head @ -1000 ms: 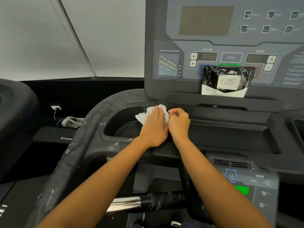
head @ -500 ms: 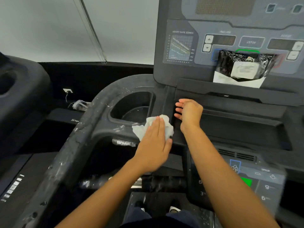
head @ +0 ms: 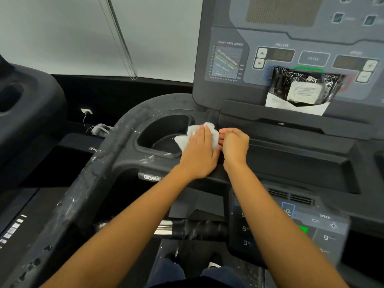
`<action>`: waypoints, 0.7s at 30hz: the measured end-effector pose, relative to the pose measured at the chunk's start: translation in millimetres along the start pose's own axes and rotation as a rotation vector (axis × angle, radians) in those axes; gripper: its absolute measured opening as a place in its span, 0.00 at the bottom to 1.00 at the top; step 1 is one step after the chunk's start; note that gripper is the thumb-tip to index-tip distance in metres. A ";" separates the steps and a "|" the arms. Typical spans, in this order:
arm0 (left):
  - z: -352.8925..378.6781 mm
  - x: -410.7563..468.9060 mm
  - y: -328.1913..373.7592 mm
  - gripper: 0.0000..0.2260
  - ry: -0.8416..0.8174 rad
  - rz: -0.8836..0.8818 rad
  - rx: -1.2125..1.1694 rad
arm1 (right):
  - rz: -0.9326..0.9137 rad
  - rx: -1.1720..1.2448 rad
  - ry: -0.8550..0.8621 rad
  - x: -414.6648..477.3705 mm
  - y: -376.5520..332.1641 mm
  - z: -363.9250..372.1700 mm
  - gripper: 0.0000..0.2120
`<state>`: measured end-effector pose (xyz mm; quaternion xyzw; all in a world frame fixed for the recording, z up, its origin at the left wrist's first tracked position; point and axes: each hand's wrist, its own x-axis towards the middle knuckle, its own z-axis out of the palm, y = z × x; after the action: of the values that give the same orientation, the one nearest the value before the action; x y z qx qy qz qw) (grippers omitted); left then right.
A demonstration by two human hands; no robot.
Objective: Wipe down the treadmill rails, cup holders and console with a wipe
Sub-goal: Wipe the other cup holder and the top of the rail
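Pressing wipe [head: 192,135] flat under left hand [head: 200,154], right hand [head: 234,145] curled empty, scuffed cup holder [head: 164,132]

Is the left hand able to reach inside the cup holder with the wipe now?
Probably yes. The left hand presses the wipe flat at the right rim of the cup holder, whose opening looks unobstructed.

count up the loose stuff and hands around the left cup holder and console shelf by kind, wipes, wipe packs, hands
wipe: 1, white, flat under the left hand at the cup holder edge
wipe pack: 1, black, leaning against the console
hands: 2, left plus right hand, loosely curled beside the wipe
total: 4
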<state>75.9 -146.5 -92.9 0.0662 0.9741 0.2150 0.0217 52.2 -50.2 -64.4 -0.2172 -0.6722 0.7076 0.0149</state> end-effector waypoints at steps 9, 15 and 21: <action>-20.0 66.7 -11.2 0.34 -0.127 -0.059 0.179 | -0.033 0.022 -0.072 -0.3 -0.9 5.3 0.11; -39.0 120.0 -60.5 0.33 -0.079 0.112 0.240 | 0.044 0.119 -0.027 2.7 -0.6 4.0 0.11; -79.0 130.5 -155.6 0.20 0.173 -0.133 0.327 | 0.066 0.117 -0.053 1.2 -3.6 2.1 0.11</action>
<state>-77.5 -301.1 -88.7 -0.0144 0.9965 0.0571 -0.0590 49.5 -51.5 -61.3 -0.2191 -0.6223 0.7513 -0.0137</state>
